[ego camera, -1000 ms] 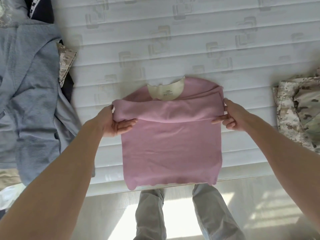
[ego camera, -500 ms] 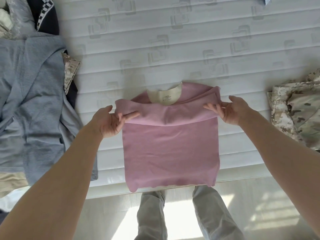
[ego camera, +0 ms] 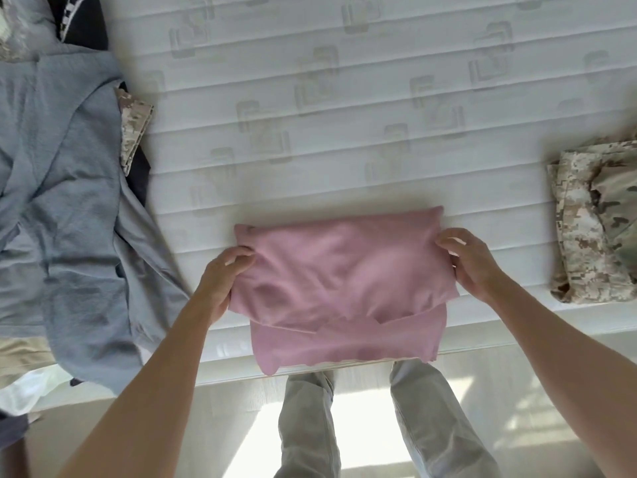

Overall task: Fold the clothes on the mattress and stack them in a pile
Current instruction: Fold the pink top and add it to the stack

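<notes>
Pink soft-knit garment (ego camera: 339, 270) lies on the near edge of the white quilted mattress (ego camera: 310, 98), directly in front of the person. Its upper layer is folded down over the lower layer, whose hem overhangs the mattress edge. The left hand (ego camera: 220, 277) grips the left side of the folded layer, fingers curled onto the fabric. The right hand (ego camera: 472, 260) grips the right side in the same manner. A crumpled light-blue garment (ego camera: 69, 208) lies at the left, well apart from a folded tan camouflage-pattern garment (ego camera: 586, 229) at the right. Grey trouser legs (ego camera: 310, 426) stand on the pale floor (ego camera: 551, 408) below.
</notes>
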